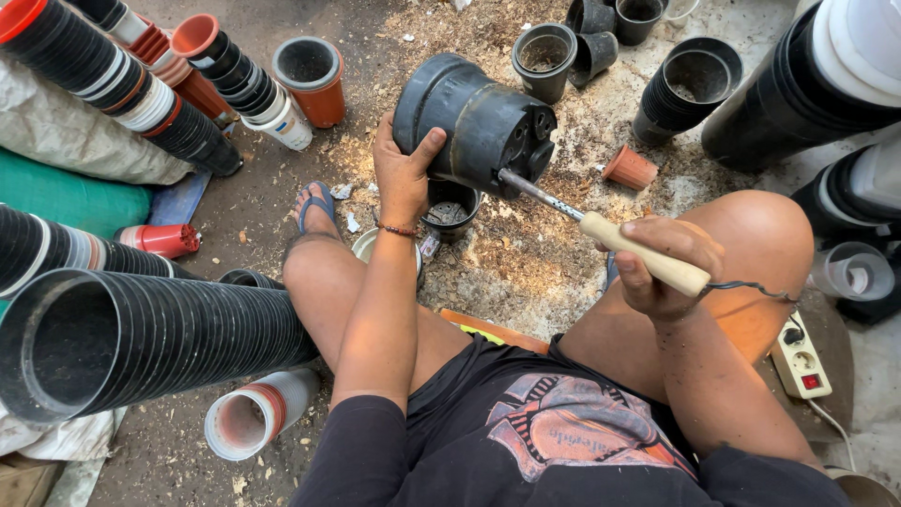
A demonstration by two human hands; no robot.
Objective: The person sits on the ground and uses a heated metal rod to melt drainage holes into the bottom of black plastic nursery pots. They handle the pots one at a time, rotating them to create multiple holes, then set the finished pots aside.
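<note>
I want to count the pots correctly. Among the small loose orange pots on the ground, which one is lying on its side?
The small terracotta-coloured pot right of the held black pot lies tipped on its side. The larger orange pot at upper left stands upright, mouth up.

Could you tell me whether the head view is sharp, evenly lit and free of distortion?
Head view: soft, even daylight, no harsh glare; left hand, black pot and right hand on the wooden-handled tool are sharp; wide-angle lens bends the stacked pots at the edges.

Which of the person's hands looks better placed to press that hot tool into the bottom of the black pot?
The right hand, probably. It already grips the wooden-handled tool, whose metal tip meets the base of the black pot. The left hand is occupied, steadying the pot's side.
</note>
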